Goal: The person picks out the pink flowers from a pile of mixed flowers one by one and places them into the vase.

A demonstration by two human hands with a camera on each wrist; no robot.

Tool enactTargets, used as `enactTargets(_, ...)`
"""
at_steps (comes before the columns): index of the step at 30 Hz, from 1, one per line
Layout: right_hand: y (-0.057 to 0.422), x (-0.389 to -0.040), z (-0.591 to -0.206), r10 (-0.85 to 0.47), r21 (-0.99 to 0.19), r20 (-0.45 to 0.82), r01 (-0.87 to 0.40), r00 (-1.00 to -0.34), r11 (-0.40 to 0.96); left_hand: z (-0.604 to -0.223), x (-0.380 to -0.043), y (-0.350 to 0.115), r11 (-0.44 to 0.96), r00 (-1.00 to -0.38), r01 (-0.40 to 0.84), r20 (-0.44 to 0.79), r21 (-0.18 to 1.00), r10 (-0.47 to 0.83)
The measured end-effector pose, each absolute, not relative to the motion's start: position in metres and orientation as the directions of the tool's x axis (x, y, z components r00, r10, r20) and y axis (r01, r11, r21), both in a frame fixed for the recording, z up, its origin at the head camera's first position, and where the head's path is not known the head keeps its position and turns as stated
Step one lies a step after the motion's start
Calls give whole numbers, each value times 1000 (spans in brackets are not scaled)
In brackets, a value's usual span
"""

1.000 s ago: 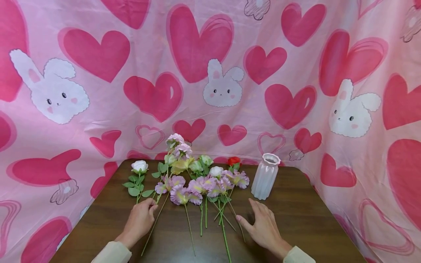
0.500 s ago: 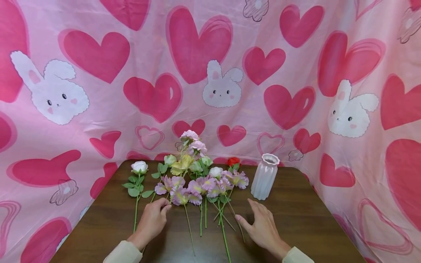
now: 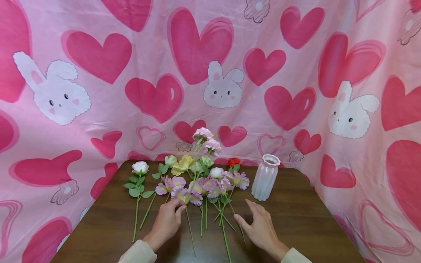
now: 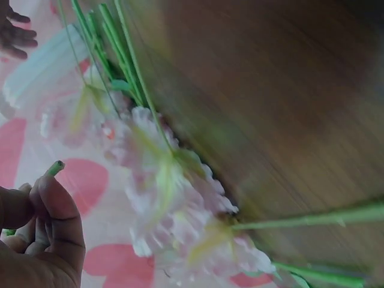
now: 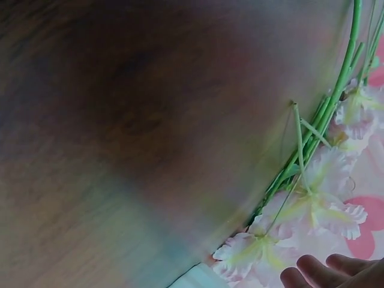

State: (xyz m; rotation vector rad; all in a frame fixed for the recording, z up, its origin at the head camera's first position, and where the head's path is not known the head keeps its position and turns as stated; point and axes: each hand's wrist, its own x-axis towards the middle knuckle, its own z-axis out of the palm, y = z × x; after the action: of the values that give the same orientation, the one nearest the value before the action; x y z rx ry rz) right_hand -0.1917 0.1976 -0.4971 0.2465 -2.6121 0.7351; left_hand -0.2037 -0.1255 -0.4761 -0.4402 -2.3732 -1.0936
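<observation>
In the head view my left hand (image 3: 167, 221) pinches the stem of a pale pink flower (image 3: 212, 145) with ruffled double blooms, raised above the others. The cut stem end (image 4: 55, 168) pokes out past the fingers in the left wrist view. Under it lie several lilac flowers (image 3: 241, 179) with yellow centres, their stems pointing toward me. My right hand (image 3: 263, 226) is held low over the table, fingers extended, beside the loose stems and holding nothing. A pearly white fluted vase (image 3: 264, 179) stands upright behind it.
On the brown wooden table (image 3: 304, 223) also lie a white rose (image 3: 140, 168) at far left, a yellow flower (image 3: 182, 165), pale green roses and a red rose (image 3: 234, 162). A pink heart-print cloth (image 3: 190, 40) hangs behind and at both sides.
My left hand has moved right across the table, carrying the pale pink flower with it; its blooms now stand above the green and lilac flowers. My right hand has hardly moved.
</observation>
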Motion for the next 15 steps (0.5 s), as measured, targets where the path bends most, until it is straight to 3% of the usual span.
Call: enactTargets(15,187,-194,-489,-19,-525,420,-260,-907,810,-478,-205,-91,576,-820,512,562,637,106)
